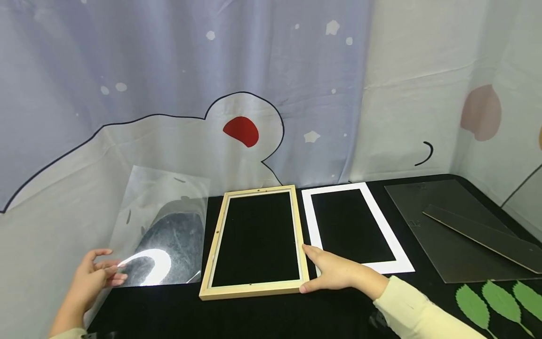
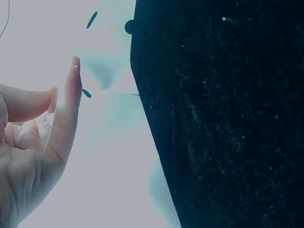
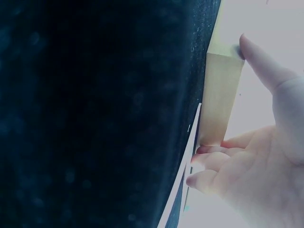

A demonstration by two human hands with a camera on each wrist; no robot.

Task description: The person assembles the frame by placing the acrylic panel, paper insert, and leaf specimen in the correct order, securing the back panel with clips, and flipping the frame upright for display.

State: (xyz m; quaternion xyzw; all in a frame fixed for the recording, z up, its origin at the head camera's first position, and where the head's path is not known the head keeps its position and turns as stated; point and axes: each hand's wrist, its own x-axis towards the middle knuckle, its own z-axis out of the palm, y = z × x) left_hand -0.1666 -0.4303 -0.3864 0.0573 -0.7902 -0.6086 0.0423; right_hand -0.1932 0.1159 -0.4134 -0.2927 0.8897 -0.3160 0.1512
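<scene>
Black cloth point(image 1: 237, 320) bears 1 wooden frame point(image 1: 254, 288), right-hand fingers point(image 1: 314, 254) touching its right side.

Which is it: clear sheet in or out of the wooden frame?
Out: the left hand pinches the clear sheet by its edge, left of the wooden frame.

Left hand point(image 1: 90, 281) pinching a clear sheet point(image 1: 169, 226), left of the wooden frame point(image 1: 254, 287); right hand point(image 1: 332, 270) touching that frame's right side; white border point(image 1: 383, 225) just right of it; dark boards point(image 1: 449, 256), green leaves point(image 1: 501, 301) well to its right.
</scene>
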